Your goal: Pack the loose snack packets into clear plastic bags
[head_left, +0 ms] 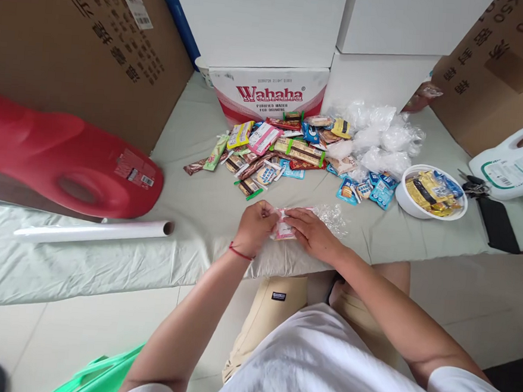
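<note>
A pink and white snack packet [285,229] lies near the front edge of the table, with clear plastic around it. My left hand [256,224] is closed at the packet's left end, its thumb and forefinger pinching the clear plastic there. From the right, my right hand [315,234] reaches over the packet and grips it, fingers on top; its underside is hidden. Crumpled clear plastic wrap [332,220] sticks out beyond my right hand. Behind both hands is a pile of wrapped snacks [265,138] in several colours.
Clear plastic bundles [384,136] sit right of the pile, near a white tub [405,197] of snack packets. A red jug [67,158] and a white roll [93,232] lie left. A white jug [517,163] and black phone [496,224] are right. Boxes [269,92] stand behind.
</note>
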{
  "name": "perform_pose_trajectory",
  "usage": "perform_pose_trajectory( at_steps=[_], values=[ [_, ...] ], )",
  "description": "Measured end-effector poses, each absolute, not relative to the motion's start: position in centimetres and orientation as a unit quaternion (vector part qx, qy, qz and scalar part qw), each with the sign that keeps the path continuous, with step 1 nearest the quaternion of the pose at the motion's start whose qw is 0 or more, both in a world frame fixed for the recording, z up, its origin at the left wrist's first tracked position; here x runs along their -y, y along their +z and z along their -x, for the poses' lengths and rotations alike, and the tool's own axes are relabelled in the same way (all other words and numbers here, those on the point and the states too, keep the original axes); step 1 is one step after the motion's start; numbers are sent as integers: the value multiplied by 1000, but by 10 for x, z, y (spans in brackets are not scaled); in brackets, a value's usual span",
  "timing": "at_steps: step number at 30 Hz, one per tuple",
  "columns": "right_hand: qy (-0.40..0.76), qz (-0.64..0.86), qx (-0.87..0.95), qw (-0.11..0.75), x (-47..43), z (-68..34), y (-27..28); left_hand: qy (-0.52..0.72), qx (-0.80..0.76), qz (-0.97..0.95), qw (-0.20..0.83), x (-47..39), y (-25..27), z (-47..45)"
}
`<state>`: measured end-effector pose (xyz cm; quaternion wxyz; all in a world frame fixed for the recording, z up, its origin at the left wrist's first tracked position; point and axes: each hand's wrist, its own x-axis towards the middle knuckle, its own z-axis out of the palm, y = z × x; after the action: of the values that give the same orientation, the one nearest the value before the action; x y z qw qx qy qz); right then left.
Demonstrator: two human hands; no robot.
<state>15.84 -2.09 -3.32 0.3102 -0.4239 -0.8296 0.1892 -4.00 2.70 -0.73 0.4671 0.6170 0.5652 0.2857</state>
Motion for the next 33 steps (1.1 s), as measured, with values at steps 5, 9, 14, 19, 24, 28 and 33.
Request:
perform_pose_trajectory(
  at_steps=[5,9,14,19,24,28,33],
  values=[
    [238,419,815,321,16,-173,-29,316,-561,-688,336,-3,-13,-2],
    [196,520,765,324,12,-206,-21,246,-523,-795,183,17,-17,-9],
    [240,665,693,139,7,-251,-12,182,-512,-833,106,24,-16,-10],
    [315,659,640,238,12,-264,-7,151,-493,-854,77,27,-19,-9],
    [354,684,589,245,26,-247,-3,147,-485,-860,63,30,-22,-10],
    [427,689,524,262,22,-240,9,142,-476,-866,57,30,-21,-10],
    [344,710,558,257,-8,-197,30,141,-452,-880,45,31,-21,-14]
  ],
)
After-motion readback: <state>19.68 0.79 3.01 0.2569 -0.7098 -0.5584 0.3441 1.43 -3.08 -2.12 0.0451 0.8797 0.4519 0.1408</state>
